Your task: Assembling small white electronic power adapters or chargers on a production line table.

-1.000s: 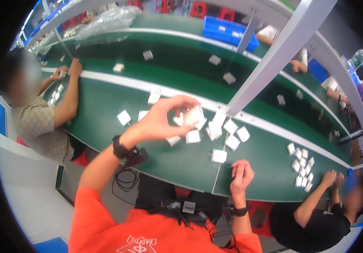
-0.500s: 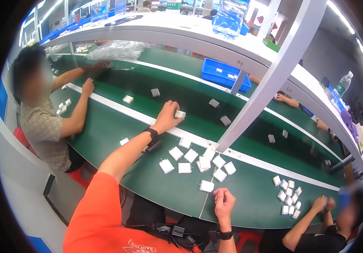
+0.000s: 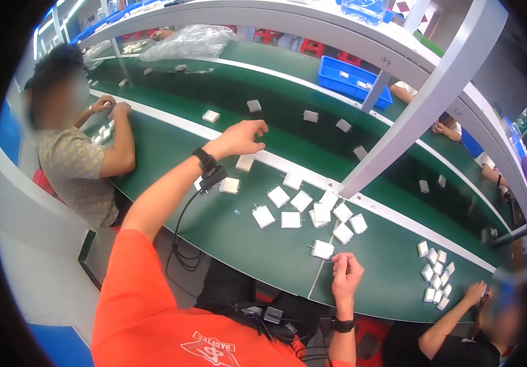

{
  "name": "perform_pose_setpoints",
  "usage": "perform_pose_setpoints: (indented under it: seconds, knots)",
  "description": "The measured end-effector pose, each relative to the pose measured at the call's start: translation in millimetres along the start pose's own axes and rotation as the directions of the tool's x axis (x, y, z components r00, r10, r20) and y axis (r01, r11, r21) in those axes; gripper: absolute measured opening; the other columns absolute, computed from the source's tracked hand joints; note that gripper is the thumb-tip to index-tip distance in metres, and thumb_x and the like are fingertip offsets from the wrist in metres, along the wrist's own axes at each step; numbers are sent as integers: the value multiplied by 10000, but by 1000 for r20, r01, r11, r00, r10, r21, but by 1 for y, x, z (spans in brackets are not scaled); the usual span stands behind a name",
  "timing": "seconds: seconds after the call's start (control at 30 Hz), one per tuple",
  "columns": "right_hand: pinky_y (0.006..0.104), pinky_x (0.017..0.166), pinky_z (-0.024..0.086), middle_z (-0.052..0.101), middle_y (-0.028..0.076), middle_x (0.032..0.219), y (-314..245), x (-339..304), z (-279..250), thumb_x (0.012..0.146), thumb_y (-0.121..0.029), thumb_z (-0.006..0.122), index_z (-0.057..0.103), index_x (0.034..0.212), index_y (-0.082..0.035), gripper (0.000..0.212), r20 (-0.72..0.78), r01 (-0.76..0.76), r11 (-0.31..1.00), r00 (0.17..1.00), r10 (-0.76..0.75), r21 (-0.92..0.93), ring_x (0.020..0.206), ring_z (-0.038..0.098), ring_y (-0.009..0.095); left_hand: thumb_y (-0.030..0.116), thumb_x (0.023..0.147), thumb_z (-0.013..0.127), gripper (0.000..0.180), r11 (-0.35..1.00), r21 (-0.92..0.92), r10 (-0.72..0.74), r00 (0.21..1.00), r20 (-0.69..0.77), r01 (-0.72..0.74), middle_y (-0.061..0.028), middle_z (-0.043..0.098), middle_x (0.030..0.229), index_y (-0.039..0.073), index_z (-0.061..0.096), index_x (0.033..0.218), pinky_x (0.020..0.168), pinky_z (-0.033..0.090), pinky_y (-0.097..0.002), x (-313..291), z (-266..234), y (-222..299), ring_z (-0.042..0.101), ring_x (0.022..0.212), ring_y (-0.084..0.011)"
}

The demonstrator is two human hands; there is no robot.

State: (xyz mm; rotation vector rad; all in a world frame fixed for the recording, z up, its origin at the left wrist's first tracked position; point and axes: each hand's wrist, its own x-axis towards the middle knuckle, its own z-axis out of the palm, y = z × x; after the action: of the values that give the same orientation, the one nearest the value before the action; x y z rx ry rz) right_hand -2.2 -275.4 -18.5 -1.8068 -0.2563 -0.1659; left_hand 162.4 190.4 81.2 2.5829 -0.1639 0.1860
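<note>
A blue bin (image 3: pixel 354 81) sits on the far green belt beside a crumpled clear plastic bag (image 3: pixel 185 43).

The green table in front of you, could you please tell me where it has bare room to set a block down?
Bare table lies left of the white blocks, below the left hand, toward the neighbour's arm. Another bare patch lies between the right hand and the far-right pile. The middle is crowded with blocks.
</note>
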Motion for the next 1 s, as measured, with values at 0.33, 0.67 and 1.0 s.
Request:
perform_pose_setpoints:
  seconds: [0.33, 0.67, 1.0]
  knots:
    - [253, 555, 387, 618, -9, 698, -8, -4, 0, 1154, -139, 600, 736, 949, 20, 293, 4, -24, 999, 1000, 23, 26, 612, 531, 54, 549, 801, 903, 688, 949, 142, -278, 959, -48, 282, -266, 789, 910, -85, 764, 1033, 846, 625, -469, -76, 9, 7, 791, 897, -414]
    - [284, 688, 461, 626, 41, 835, -24, -10, -1, 1211, -176, 462, 661, 958, 4, 369, -63, 82, 994, 995, -77, 78, 696, 553, 118, 164, 875, 926, 453, 785, -618, -30, 999, 26, 40, -103, 801, 1110, -27, 716, 1228, 1048, 602, -373, -150, 1, 130, 788, 1090, -192]
    - [327, 697, 532, 622, 39, 828, -63, -23, 13, 1232, -178, 467, 633, 1103, 2, 277, 114, 105, 978, 985, -126, 179, 683, 539, 120, -7, 842, 827, 470, 650, -760, 93, 989, 113, 26, -127, 810, 1353, 29, 628, 1267, 1151, 566, -426, -221, 120, 176, 741, 1312, -292]
